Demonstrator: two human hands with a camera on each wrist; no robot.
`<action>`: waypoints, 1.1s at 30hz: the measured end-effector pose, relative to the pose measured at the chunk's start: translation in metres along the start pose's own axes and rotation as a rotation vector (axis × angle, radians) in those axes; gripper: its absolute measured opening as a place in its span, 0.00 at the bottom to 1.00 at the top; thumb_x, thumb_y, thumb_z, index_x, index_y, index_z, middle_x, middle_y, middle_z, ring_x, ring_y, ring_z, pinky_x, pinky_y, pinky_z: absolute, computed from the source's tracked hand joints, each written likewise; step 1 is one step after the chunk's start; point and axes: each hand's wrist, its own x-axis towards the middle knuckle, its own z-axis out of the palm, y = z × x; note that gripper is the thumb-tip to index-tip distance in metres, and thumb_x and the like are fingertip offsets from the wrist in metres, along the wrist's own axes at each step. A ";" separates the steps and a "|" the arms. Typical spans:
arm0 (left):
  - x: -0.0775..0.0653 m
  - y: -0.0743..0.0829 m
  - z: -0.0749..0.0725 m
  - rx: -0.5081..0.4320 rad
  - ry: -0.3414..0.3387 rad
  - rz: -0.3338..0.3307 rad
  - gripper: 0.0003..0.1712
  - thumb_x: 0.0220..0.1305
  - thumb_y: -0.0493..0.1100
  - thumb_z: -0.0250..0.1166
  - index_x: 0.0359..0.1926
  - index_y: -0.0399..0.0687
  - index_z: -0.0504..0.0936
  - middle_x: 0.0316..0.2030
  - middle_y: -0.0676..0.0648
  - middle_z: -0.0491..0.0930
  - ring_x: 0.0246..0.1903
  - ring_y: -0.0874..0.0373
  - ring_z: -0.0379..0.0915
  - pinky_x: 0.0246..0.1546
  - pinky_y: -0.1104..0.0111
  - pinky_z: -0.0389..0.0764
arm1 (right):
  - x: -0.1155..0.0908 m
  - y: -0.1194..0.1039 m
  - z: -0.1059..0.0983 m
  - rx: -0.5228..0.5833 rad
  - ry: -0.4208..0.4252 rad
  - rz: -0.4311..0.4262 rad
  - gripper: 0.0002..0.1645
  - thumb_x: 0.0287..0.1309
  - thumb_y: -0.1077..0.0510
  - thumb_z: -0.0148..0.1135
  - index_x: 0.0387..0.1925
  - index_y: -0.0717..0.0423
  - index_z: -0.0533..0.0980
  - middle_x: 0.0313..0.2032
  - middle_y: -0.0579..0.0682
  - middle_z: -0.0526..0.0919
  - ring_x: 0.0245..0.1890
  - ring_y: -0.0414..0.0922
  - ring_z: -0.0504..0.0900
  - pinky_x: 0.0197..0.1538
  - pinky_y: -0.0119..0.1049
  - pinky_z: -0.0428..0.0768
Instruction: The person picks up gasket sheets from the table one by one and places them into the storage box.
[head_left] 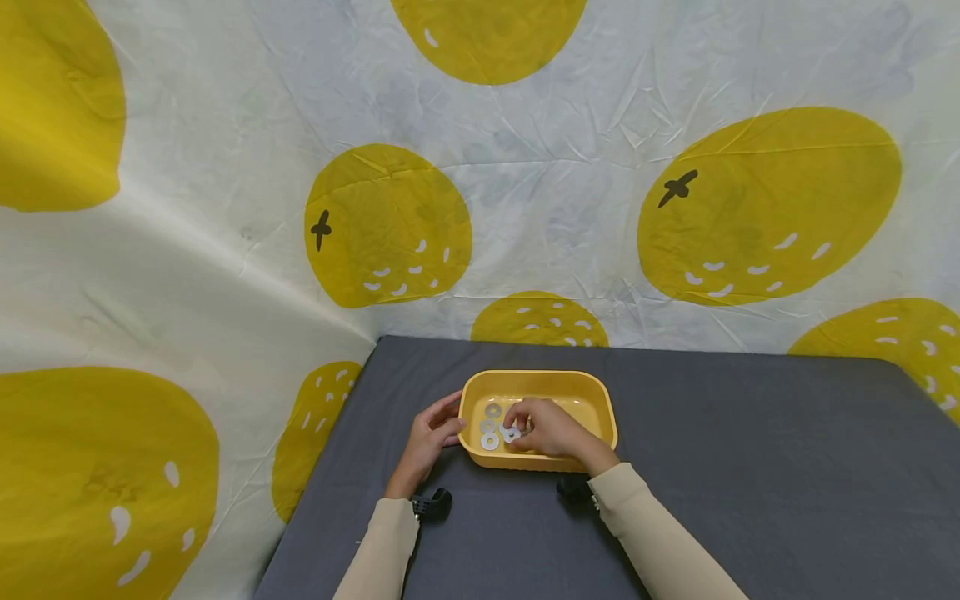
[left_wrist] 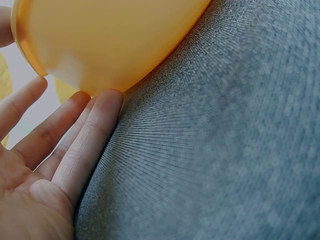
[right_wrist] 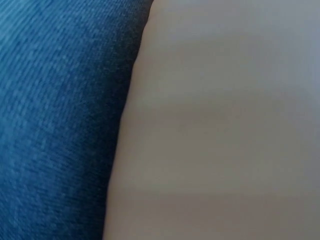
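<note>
A yellow rectangular tray [head_left: 570, 379] stands on the grey cloth with several flat metal washers [head_left: 490, 442] lying in its left half. My right hand [head_left: 551, 429] reaches in over the near right side, with thumb and forefinger curled at the edges of one washer [head_left: 512, 435]. My left hand [head_left: 426, 437] is at the tray's left end, its thumb by the rim. In the left wrist view, its straight fingers [left_wrist: 85, 145] touch the outside of the tray [left_wrist: 115, 45]. The right wrist view shows a pale, blurred surface beside the cloth; no fingers appear there.
Dark grey cloth [head_left: 750, 450] covers the table around the tray. Behind and to the left hangs a white curtain [head_left: 540, 208] printed with yellow fruit. A black wrist device [head_left: 432, 503] sits below the left hand, and another [head_left: 573, 489] is near the right wrist.
</note>
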 end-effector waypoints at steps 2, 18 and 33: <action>0.000 0.000 0.000 -0.001 -0.003 0.001 0.29 0.69 0.37 0.65 0.69 0.59 0.76 0.60 0.37 0.81 0.55 0.42 0.82 0.44 0.63 0.89 | 0.000 0.000 0.001 -0.001 -0.005 -0.004 0.12 0.54 0.58 0.77 0.40 0.54 0.84 0.28 0.46 0.77 0.29 0.41 0.72 0.36 0.32 0.72; -0.001 0.000 -0.003 0.006 0.000 0.006 0.30 0.69 0.38 0.65 0.70 0.55 0.75 0.60 0.35 0.80 0.54 0.43 0.83 0.44 0.64 0.88 | 0.004 0.001 0.005 0.005 -0.033 -0.030 0.12 0.51 0.61 0.79 0.37 0.55 0.83 0.26 0.47 0.77 0.27 0.39 0.72 0.35 0.30 0.73; -0.001 -0.001 -0.005 -0.008 0.001 -0.004 0.30 0.69 0.37 0.65 0.71 0.53 0.75 0.60 0.32 0.79 0.55 0.36 0.80 0.43 0.65 0.88 | 0.004 -0.001 0.007 -0.005 0.078 0.028 0.05 0.62 0.58 0.70 0.38 0.53 0.83 0.25 0.44 0.77 0.24 0.39 0.71 0.33 0.31 0.72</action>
